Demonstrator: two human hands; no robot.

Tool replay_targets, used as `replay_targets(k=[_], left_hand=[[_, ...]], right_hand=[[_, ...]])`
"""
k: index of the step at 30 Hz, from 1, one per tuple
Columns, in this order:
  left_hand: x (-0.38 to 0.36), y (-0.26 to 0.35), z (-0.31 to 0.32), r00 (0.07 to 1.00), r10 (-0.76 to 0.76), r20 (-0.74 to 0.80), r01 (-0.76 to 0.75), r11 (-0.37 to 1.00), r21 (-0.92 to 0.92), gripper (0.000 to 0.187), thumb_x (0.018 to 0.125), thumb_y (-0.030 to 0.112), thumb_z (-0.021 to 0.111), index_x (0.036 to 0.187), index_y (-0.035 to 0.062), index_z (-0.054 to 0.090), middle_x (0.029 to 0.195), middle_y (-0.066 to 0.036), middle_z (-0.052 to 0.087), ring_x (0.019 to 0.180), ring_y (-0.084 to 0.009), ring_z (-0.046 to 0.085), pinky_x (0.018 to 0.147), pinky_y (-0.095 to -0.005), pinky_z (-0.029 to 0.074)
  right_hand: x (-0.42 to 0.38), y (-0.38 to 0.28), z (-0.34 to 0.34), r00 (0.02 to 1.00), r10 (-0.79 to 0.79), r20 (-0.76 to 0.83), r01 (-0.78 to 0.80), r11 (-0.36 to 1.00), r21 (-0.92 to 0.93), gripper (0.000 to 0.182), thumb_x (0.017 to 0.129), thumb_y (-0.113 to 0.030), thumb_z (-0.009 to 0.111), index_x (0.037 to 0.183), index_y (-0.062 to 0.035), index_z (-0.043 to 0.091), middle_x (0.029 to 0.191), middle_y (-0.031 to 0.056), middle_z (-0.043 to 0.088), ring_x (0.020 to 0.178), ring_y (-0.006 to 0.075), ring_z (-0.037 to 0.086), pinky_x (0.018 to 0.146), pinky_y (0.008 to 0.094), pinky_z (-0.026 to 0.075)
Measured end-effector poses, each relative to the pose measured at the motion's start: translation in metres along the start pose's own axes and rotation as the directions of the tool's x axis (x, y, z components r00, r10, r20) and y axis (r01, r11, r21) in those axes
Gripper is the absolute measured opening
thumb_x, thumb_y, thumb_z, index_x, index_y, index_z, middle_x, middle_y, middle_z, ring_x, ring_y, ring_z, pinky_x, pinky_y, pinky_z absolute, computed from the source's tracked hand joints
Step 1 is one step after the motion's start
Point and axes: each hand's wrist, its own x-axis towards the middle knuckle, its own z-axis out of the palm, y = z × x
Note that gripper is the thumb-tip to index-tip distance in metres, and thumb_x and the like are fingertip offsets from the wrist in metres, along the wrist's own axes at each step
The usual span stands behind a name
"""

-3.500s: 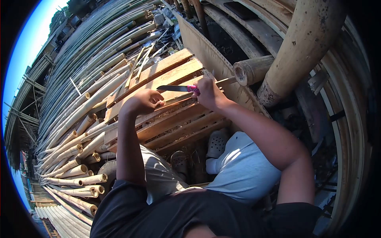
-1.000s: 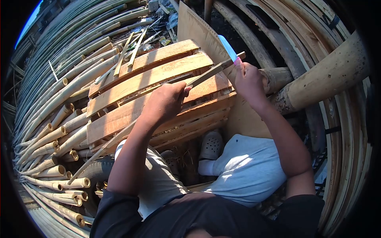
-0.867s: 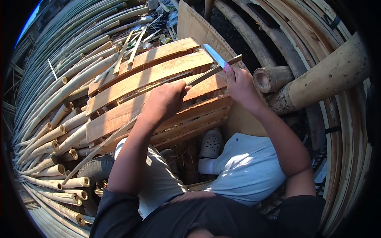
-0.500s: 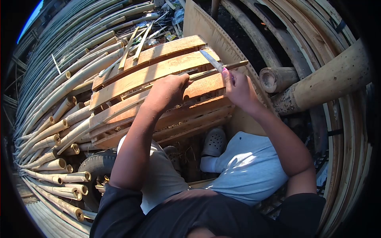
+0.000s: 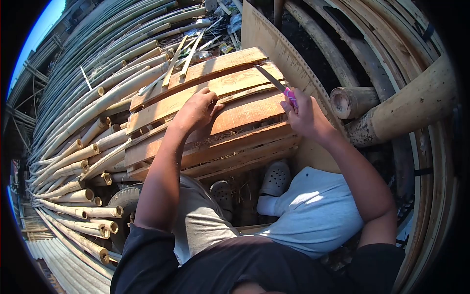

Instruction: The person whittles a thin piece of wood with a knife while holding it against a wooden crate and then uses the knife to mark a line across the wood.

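My right hand [image 5: 304,113] grips a knife [image 5: 270,78] by its pink patterned handle. The blade points up and to the left, over the right end of a wooden slatted crate [image 5: 249,112]. My left hand [image 5: 196,110] is on top of the crate, its fingers curled. A long thin bamboo strip [image 5: 152,132] comes in from the left and runs under this hand; the fingers cover where they meet it. A gap separates the knife from my left hand.
Many bamboo poles [image 5: 93,153] lie stacked to the left, with a tyre [image 5: 125,198] below them. Two loose strips [image 5: 192,53] rest on the crate's far side. A board [image 5: 281,46] stands behind its right end. Thick poles [image 5: 413,105] lie at the right.
The knife has come off the strip and moved slightly right, its blade turned. The strip's end no longer reaches past the crate's right side. My left hand's fingers have shifted up. The view has shifted.
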Motion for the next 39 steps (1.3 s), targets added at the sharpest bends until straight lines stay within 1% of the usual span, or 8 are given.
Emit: replay_targets(k=[2,10,16,21,28,31,37,39], left_hand=[[-0.006,0.000,-0.010,0.983,-0.150,0.109,0.143,0.987,0.066,0.022,0.099,0.021,0.070,0.096,-0.0008,0.065,0.095,-0.024,0.067,0.091,-0.0446,0.065,0.077,-0.0471,0.052],[-0.015,0.026,-0.014,1.000,-0.015,-0.011,0.018,0.947,0.320,0.018,0.099,0.023,0.064,0.095,0.0067,0.071,0.090,-0.018,0.072,0.082,-0.0384,0.070,0.070,-0.0465,0.055],[-0.016,0.047,-0.014,0.998,0.037,-0.053,-0.024,0.973,0.231,0.013,0.099,0.020,0.065,0.097,0.0074,0.070,0.102,-0.012,0.067,0.095,-0.0345,0.069,0.076,-0.0443,0.055],[-0.025,0.056,-0.004,1.000,-0.024,0.013,0.023,0.994,0.105,0.017,0.093,0.022,0.073,0.095,0.0063,0.067,0.097,-0.013,0.067,0.092,-0.0357,0.069,0.078,-0.0449,0.056],[-0.015,0.046,0.003,0.988,0.155,-0.008,-0.155,0.988,-0.013,0.019,0.094,0.021,0.074,0.087,0.0045,0.068,0.086,-0.015,0.066,0.080,-0.0363,0.067,0.071,-0.0451,0.054],[-0.014,0.046,0.011,0.980,0.181,-0.084,-0.186,0.981,-0.056,0.013,0.091,0.019,0.078,0.088,0.0068,0.075,0.081,-0.014,0.066,0.075,-0.0333,0.066,0.066,-0.0427,0.053],[-0.021,0.047,0.012,0.969,0.156,-0.194,-0.171,0.983,-0.067,0.013,0.088,0.021,0.082,0.091,0.0088,0.079,0.075,-0.011,0.063,0.071,-0.0304,0.065,0.064,-0.0403,0.053],[-0.021,0.048,0.013,0.992,0.032,-0.124,-0.041,0.996,-0.076,0.015,0.087,0.023,0.083,0.086,0.0090,0.078,0.075,-0.011,0.061,0.069,-0.0295,0.064,0.063,-0.0410,0.051]], right_hand=[[-0.002,-0.005,-0.005,1.000,0.014,0.016,-0.014,0.999,0.030,0.026,0.101,-0.015,0.064,0.101,0.0059,0.049,0.085,0.0300,0.063,0.074,0.0439,0.065,0.067,0.0480,0.049],[0.002,0.003,0.001,0.986,-0.112,-0.125,0.117,0.992,0.041,0.028,0.097,-0.009,0.068,0.116,0.0039,0.052,0.107,0.0264,0.065,0.080,0.0402,0.064,0.072,0.0459,0.053],[0.008,0.011,0.007,0.823,-0.422,-0.381,0.328,0.900,-0.287,0.034,0.095,-0.002,0.066,0.125,0.0038,0.051,0.112,0.0265,0.064,0.091,0.0402,0.063,0.083,0.0487,0.054],[0.002,0.019,0.008,0.958,-0.231,-0.168,0.194,0.957,-0.214,0.025,0.095,-0.004,0.069,0.116,0.0036,0.056,0.101,0.0222,0.065,0.094,0.0400,0.063,0.085,0.0485,0.052],[0.007,0.023,0.009,0.935,-0.242,-0.260,0.203,0.964,-0.170,0.015,0.098,-0.008,0.067,0.108,0.0008,0.061,0.099,0.0230,0.065,0.092,0.0408,0.063,0.079,0.0470,0.051],[0.008,0.015,0.003,0.906,-0.151,-0.396,0.079,0.978,-0.193,0.020,0.103,-0.017,0.063,0.101,0.0026,0.064,0.094,0.0245,0.064,0.086,0.0422,0.064,0.076,0.0480,0.050],[0.004,0.020,-0.010,0.916,0.317,-0.247,-0.331,0.943,-0.018,0.040,0.108,-0.025,0.051,0.090,0.0075,0.066,0.085,0.0289,0.068,0.084,0.0481,0.068,0.075,0.0504,0.052],[0.006,0.033,-0.014,0.906,0.387,-0.173,-0.414,0.895,-0.164,0.039,0.109,-0.030,0.050,0.094,0.0026,0.067,0.082,0.0231,0.067,0.078,0.0398,0.068,0.070,0.0447,0.052]])
